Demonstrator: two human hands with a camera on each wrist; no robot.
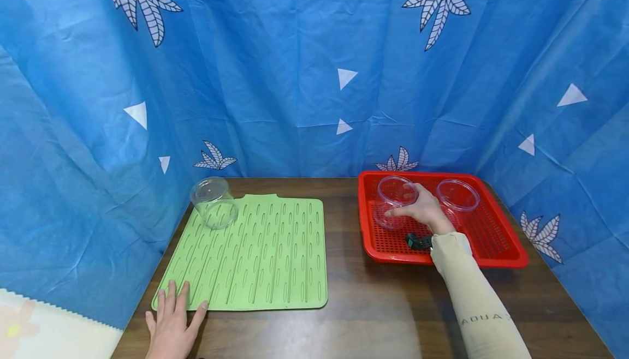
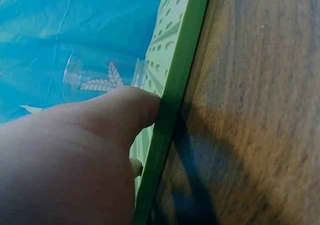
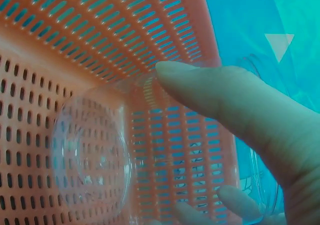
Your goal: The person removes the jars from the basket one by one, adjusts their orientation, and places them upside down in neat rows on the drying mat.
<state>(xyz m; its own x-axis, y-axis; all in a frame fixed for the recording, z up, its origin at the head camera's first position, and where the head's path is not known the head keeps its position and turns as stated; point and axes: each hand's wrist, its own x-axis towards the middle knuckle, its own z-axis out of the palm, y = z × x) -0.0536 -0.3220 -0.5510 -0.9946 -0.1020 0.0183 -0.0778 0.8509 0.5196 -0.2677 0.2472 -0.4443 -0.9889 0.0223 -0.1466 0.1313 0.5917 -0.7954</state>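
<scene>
In the head view my right hand (image 1: 423, 209) reaches into the red basket (image 1: 403, 258) and grips a clear plastic jar (image 1: 393, 211), thumb on one side and fingers round the other. The right wrist view shows the same see-through jar (image 3: 92, 157) between thumb and fingers, its round base toward the basket floor. A second clear jar (image 1: 458, 195) stands in the basket to the right of that hand. My left hand (image 1: 172, 323) lies with spread fingers on the near left corner of the green ridged mat (image 1: 265, 255). One more clear jar (image 1: 214, 203) sits on the mat's far left corner.
A brown wooden table (image 1: 354, 304) carries the mat on the left and the basket on the right, with a strip of wood between them. Blue patterned curtain (image 1: 295, 75) hangs behind and along both sides. The basket's raised rim surrounds the jars.
</scene>
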